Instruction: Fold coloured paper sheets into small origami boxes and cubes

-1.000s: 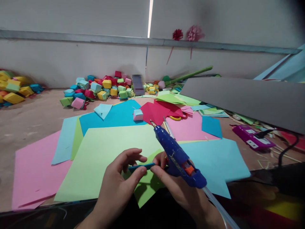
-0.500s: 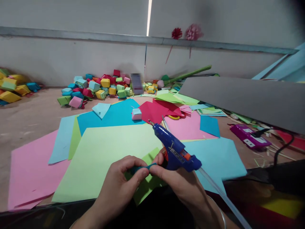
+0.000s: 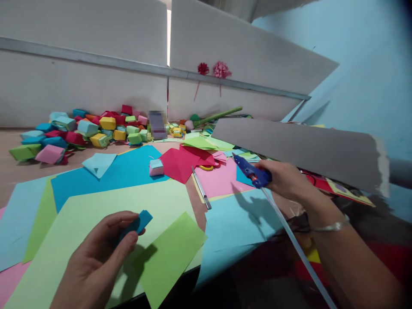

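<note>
A: Where is the folded blue paper (image 3: pixel 144 220)?

B: In the left hand (image 3: pixel 93 254), pinched between thumb and fingers, with 1 end sticking out. It's well apart from the right hand (image 3: pixel 285 178).

A: How is it folded?

B: The fingers cover most of it, so I can't tell.

A: What's beneath?

B: A bright green sheet (image 3: pixel 175 255) just beside that hand, overlapping a bigger pale green sheet (image 3: pixel 103 210).

A: And the right hand?

B: Closed round the handle of a blue glue gun (image 3: pixel 252 172), nozzle pointing up and away, a long clear glue stick (image 3: pixel 298 246) trailing from its back. Its shadow falls on a light blue sheet (image 3: pixel 236 221).

A: Between the 2 hands?

B: A craft knife (image 3: pixel 201 189), lying flat. Farther on, 1 small pink-and-blue cube (image 3: pixel 156 168) sits beside red paper (image 3: pixel 177 165).

A: Farthest?

B: A heap of paper cubes (image 3: pixel 107 124) by the panels, then 2 paper flowers, red (image 3: pixel 203 68) and pink (image 3: pixel 222 69), up at the rail (image 3: pixel 122 64).
</note>
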Demonstrator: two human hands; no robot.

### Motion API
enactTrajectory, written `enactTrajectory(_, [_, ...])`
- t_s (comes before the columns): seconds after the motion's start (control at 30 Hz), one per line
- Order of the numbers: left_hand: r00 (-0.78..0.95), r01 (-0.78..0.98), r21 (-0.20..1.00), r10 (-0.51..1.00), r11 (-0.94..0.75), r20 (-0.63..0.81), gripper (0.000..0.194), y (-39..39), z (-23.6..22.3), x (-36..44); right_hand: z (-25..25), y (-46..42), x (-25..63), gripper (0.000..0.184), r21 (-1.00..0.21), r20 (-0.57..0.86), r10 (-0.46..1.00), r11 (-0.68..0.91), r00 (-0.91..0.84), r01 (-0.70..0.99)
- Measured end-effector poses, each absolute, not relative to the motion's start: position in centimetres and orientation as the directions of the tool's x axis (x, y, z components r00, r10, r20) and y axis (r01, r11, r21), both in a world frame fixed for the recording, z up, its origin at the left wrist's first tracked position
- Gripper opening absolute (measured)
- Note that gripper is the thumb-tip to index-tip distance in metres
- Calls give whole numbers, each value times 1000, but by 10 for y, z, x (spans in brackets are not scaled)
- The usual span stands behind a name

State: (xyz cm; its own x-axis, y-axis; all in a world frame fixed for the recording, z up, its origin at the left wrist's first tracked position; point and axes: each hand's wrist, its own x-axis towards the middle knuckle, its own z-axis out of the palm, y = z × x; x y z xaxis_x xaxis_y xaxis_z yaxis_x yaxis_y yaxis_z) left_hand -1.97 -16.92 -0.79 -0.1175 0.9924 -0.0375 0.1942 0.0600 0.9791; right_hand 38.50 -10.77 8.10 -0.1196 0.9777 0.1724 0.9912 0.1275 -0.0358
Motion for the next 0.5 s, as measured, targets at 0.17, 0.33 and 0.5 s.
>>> enactTrajectory(0.17, [-42, 129, 980, 988, 150, -146, 37, -167, -16, -24, 58, -66, 436, 29, -19, 93, 989, 113, -111, 993])
enactTrajectory(0.33, [-84, 96, 982, 984, 162, -154, 46, -165, -23, -26, 42, -55, 446, 33, -60, 42, 983, 183, -180, 981])
enactTrajectory(0.5, [-98, 178, 980, 993, 86, -70, 44, -163, -26, -25, 37, -47, 449, 34, -126, -1, 977, 213, -214, 969])
